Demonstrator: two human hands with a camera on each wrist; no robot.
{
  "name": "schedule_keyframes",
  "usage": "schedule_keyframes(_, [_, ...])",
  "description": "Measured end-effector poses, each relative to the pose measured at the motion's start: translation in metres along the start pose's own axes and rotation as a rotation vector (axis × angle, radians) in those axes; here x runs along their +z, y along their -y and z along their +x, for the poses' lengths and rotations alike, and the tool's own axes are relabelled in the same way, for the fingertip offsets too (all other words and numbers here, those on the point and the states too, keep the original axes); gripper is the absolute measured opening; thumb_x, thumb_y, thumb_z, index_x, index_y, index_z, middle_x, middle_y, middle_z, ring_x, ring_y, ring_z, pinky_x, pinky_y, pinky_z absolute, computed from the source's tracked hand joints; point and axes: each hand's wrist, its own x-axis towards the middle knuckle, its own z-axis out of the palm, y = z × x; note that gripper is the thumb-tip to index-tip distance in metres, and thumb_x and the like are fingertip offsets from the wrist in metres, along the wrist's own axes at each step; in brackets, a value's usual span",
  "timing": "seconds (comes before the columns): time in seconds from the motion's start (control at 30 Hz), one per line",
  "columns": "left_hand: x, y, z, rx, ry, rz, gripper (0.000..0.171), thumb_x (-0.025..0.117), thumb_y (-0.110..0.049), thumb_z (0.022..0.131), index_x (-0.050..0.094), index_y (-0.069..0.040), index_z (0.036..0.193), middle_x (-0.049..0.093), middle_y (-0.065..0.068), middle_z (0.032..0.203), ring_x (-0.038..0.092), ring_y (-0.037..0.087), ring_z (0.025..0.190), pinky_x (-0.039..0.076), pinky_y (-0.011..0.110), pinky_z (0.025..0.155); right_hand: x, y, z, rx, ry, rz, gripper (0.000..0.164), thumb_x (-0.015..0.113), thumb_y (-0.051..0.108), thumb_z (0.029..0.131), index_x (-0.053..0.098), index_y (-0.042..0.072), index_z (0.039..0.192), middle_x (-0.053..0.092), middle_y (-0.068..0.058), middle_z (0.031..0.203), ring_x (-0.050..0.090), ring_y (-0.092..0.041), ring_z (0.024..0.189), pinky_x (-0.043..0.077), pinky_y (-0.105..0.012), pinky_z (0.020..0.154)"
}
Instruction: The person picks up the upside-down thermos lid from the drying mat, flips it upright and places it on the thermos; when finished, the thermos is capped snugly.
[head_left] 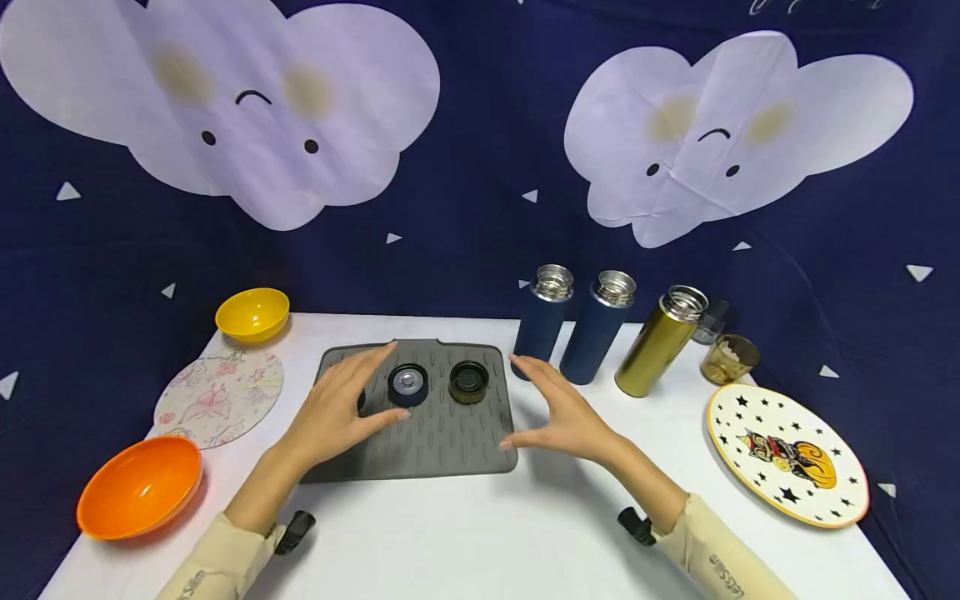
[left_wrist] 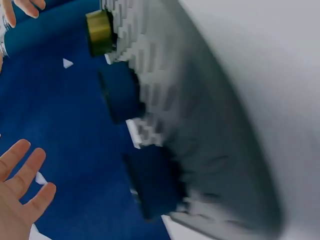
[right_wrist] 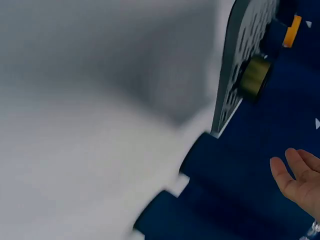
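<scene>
My left hand (head_left: 333, 412) is held over the left part of a grey ribbed drying mat (head_left: 427, 454), fingers extended and thumb apart, holding nothing. My right hand (head_left: 566, 412) is spread in the same way just off the mat's right edge, in front of the bottles, with nothing in it. On the mat sit a dark blue bottle lid (head_left: 408, 385), an olive-gold lid (head_left: 468, 382) and another dark blue lid (left_wrist: 155, 182), which the left hand mostly hides in the head view. Two navy bottles (head_left: 542, 321) (head_left: 596, 333) and a gold bottle (head_left: 656, 346) stand uncapped behind the right hand.
At left are a yellow bowl (head_left: 252, 317), a round patterned placemat (head_left: 221, 400) and an orange bowl (head_left: 140, 492). On the right lie a cat-patterned plate (head_left: 787, 454), a small amber glass (head_left: 729, 360) and a dark glass (head_left: 711, 323). A navy cloud-print curtain (head_left: 480, 183) hangs behind the white table (head_left: 465, 542).
</scene>
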Motion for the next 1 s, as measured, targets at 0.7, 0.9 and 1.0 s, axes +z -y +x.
schedule_keyframes(0.7, [0.02, 0.06, -0.025, -0.434, -0.002, -0.237, 0.09, 0.084, -0.011, 0.078, 0.032, 0.002, 0.151, 0.036, 0.033, 0.148, 0.036, 0.051, 0.136, 0.03, 0.067, 0.111, 0.069, 0.046, 0.042, 0.0, 0.129, 0.469, 0.096, 0.087, 0.033, 0.076, 0.032, 0.025, 0.155, 0.043, -0.015, 0.15, 0.047, -0.036, 0.134, 0.042, -0.055, 0.107])
schedule_keyframes(0.9, [0.023, 0.065, -0.021, -0.516, 0.046, -0.175, 0.092, 0.082, -0.015, 0.081, 0.028, 0.01, 0.15, 0.035, 0.039, 0.147, 0.037, 0.055, 0.134, 0.032, 0.065, 0.111, 0.08, 0.056, 0.049, 0.01, 0.156, 0.483, 0.094, 0.086, 0.032, 0.077, 0.033, 0.022, 0.155, 0.047, -0.017, 0.146, 0.05, -0.035, 0.131, 0.047, -0.051, 0.104])
schedule_keyframes(1.0, [0.025, 0.067, -0.018, -0.556, 0.079, -0.155, 0.089, 0.081, -0.015, 0.081, 0.029, 0.013, 0.148, 0.037, 0.04, 0.145, 0.038, 0.056, 0.134, 0.033, 0.065, 0.11, 0.085, 0.06, 0.052, 0.019, 0.167, 0.52, 0.094, 0.085, 0.033, 0.078, 0.033, 0.019, 0.155, 0.048, -0.017, 0.146, 0.051, -0.036, 0.13, 0.046, -0.05, 0.105])
